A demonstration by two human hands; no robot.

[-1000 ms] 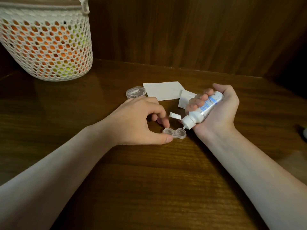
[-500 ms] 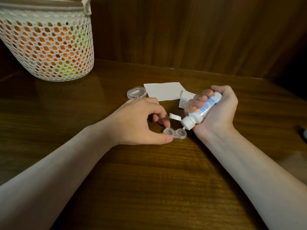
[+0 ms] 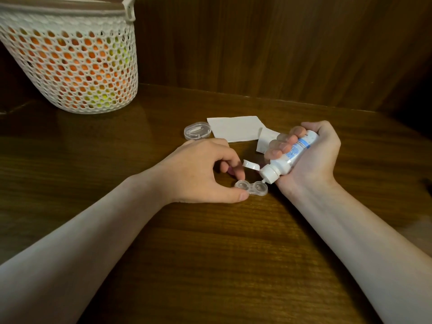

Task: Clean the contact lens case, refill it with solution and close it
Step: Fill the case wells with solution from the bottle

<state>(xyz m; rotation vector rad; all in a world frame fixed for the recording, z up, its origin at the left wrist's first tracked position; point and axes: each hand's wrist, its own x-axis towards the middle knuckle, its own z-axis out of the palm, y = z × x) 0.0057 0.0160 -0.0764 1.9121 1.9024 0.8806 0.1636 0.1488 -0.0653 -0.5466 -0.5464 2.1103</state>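
A clear two-well contact lens case (image 3: 253,188) lies open on the wooden table (image 3: 210,253). My left hand (image 3: 198,171) pinches its left well between thumb and forefinger. My right hand (image 3: 311,157) grips a small white solution bottle (image 3: 284,161) with a blue label, tilted down to the left. Its flip cap (image 3: 250,165) hangs open, and the nozzle tip sits just above the case's right well. A clear lid piece (image 3: 197,130) lies farther back on the table.
Two white tissue sheets (image 3: 236,128) lie behind my hands. A white mesh basket (image 3: 74,66) with orange and green contents stands at the back left. A wooden wall panel (image 3: 280,43) closes off the back of the table.
The bottle has tipped lower and its nozzle has come down close to the right well. My left hand has kept its pinch on the case.
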